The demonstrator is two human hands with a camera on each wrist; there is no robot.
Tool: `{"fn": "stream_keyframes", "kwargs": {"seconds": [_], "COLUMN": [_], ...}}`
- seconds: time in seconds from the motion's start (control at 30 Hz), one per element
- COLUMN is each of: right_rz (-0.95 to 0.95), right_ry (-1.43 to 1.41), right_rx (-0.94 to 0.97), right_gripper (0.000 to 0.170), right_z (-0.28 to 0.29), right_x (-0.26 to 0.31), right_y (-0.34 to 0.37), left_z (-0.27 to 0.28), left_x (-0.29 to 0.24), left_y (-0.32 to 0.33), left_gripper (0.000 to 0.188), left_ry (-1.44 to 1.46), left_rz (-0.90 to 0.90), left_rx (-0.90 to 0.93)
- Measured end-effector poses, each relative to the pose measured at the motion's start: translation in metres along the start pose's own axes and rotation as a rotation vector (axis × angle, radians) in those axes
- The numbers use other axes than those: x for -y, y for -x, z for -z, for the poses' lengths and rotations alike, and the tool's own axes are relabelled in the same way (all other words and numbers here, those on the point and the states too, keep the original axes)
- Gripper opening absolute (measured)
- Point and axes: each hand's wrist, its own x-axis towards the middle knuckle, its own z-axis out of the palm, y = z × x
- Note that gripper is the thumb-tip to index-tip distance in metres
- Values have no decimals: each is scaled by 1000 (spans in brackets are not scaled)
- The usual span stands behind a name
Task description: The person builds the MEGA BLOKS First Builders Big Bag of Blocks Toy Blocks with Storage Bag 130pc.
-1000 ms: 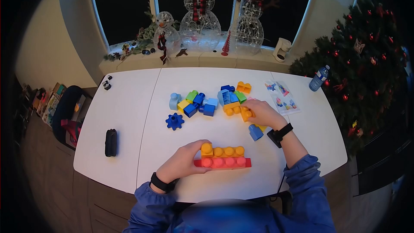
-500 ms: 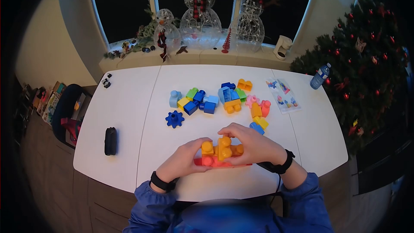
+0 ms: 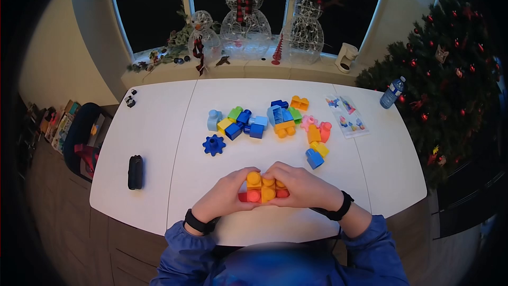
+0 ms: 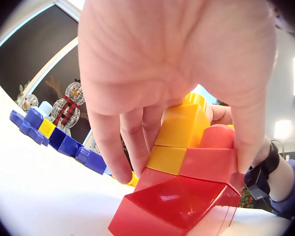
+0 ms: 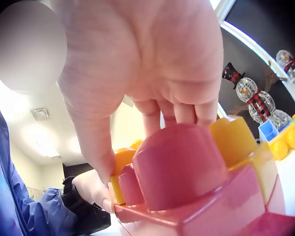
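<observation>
The left hand (image 3: 226, 196) grips the left end of a red and orange block assembly, its thumb on the near side and fingers behind. In the left wrist view the red base (image 4: 172, 201) lies under an orange block (image 4: 179, 125). My right hand (image 3: 306, 188) pinches an orange block (image 3: 268, 190) that lies across the assembly, beside the square orange block (image 3: 254, 179). The right wrist view shows a large red stud (image 5: 179, 167) below the palm, with orange blocks (image 5: 233, 140) on both sides. The right fingertips are partly hidden.
Behind the hands lie a blue gear piece (image 3: 214, 145), a blue and yellow block cluster (image 3: 233, 130), an orange block (image 3: 299, 103) and a light blue block (image 3: 314, 159). A black case (image 3: 135, 172) is at left; a picture sheet (image 3: 347, 117) and bottle (image 3: 392, 92) are at right.
The right hand has moved from the right-hand block pile toward the left hand, bringing an orange block, which is now lower against the red and orange assembly. The left hand has stayed in place.
</observation>
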Motion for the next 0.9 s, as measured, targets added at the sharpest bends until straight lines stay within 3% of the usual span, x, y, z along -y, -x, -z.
{"fn": "stream_keyframes", "kwargs": {"seconds": [0.2,0.3,0.4,0.5,0.7,0.9], "right_rz": [51,98,-12,-103,-32,-68], "right_ry": [-30,107,318,492,630,782], "right_rx": [107,-122,-193,-145,-106,3], "right_gripper": [53,46,35,35,28,21], "right_z": [17,35,45,48,33,32], "right_x": [-4,-33,-83,-103,-133,-126], "right_y": [-7,-20,-36,-51,-69,-76], "left_z": [1,1,0,2,2,0], "left_x": [1,3,3,2,3,5], "left_y": [-1,0,0,-1,-1,-1], "left_gripper": [72,72,72,72,74,75], "left_ry": [7,12,2,6,5,-7], "left_rz": [5,2,15,21,29,26], "left_rx": [28,34,32,43,55,63]}}
